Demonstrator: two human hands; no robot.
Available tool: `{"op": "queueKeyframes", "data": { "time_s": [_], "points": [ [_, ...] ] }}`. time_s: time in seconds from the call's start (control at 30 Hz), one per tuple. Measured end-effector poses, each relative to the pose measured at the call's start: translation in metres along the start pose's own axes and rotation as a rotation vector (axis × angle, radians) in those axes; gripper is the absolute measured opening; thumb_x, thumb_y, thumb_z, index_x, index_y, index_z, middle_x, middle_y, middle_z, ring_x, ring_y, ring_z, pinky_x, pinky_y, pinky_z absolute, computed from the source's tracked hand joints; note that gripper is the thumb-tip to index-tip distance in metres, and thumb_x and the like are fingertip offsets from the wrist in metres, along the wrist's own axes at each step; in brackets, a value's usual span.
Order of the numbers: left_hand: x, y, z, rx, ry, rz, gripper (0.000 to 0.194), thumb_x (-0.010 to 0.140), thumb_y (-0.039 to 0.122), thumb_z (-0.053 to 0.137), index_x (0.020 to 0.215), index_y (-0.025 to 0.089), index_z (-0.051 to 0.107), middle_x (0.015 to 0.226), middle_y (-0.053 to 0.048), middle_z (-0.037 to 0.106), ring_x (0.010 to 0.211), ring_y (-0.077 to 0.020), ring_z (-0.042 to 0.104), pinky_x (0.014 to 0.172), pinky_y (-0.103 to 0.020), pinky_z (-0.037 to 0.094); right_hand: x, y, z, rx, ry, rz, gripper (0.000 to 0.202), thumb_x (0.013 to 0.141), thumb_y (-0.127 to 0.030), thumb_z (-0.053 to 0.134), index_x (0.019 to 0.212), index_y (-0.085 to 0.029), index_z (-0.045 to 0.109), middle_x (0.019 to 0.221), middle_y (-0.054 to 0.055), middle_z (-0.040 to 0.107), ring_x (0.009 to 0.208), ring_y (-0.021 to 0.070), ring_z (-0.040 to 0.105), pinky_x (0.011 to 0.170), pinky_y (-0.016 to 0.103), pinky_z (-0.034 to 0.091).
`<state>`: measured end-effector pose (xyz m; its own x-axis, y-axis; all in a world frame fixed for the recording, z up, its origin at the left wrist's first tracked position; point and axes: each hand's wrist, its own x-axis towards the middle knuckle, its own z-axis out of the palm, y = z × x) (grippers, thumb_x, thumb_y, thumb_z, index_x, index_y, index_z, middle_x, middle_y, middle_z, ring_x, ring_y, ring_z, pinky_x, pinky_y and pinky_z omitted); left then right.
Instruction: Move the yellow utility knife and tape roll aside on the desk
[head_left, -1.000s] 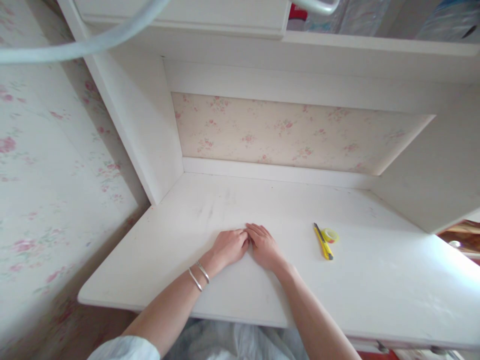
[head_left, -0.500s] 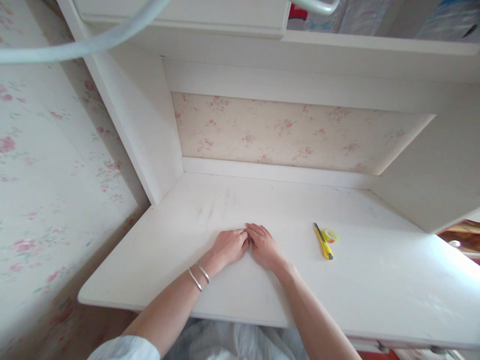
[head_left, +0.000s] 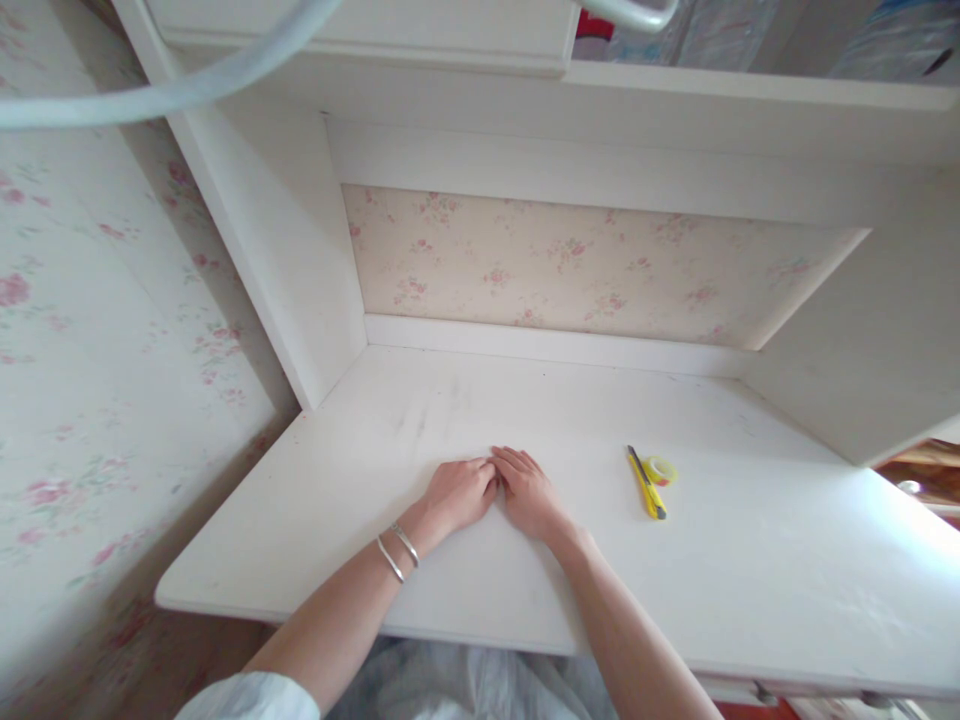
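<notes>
My left hand [head_left: 463,492] rests on the white desk [head_left: 465,590], its fingers curled together, with two silver bracelets on the wrist. My right hand [head_left: 527,495] lies beside it, fingertips touching the left hand, fingers pressed together and slightly bent. Whether anything small is under or between the fingers is hidden. To the right of both hands lies a yellow utility knife [head_left: 648,487], its dark tip pointing to the back. Touching or just beside the knife is a roll of yellow tape [head_left: 661,471].
White side panels [head_left: 262,240] and a shelf [head_left: 750,85] with plastic-wrapped items frame the desk. A pale curved bar [head_left: 187,92] crosses the upper left. Floral wallpaper [head_left: 495,265] shows behind. Drawer knobs sit under the front edge at right.
</notes>
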<state>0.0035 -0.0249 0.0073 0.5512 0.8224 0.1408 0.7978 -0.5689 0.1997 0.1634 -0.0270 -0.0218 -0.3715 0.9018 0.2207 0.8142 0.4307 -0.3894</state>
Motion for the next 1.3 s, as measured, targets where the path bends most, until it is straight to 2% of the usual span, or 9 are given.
{"op": "queueKeyframes", "data": {
  "time_s": [0.93,1.3],
  "points": [
    [0.0,0.0015,-0.0011,-0.015,-0.039,-0.025,0.026,0.094,0.028,0.037,0.103,0.021,0.06,0.105,-0.006,0.066,0.094,-0.019,0.063,0.082,-0.03,0.048,-0.0004,-0.0023,-0.0031,0.0,-0.017,0.011,0.047,0.084,-0.008,0.037,0.126,-0.022,0.054,0.136,0.005,0.05,0.129,0.0165,0.039,0.11,0.038,0.024],
    [0.0001,0.0004,0.0009,-0.011,-0.004,-0.007,0.025,0.094,0.027,0.037,0.099,0.022,0.06,0.103,-0.005,0.066,0.092,-0.019,0.064,0.079,-0.03,0.049,-0.0005,-0.0008,-0.0018,0.003,-0.009,0.001,0.045,0.085,-0.01,0.036,0.125,-0.021,0.054,0.136,0.005,0.051,0.129,0.0173,0.04,0.11,0.039,0.024]
  ]
}}
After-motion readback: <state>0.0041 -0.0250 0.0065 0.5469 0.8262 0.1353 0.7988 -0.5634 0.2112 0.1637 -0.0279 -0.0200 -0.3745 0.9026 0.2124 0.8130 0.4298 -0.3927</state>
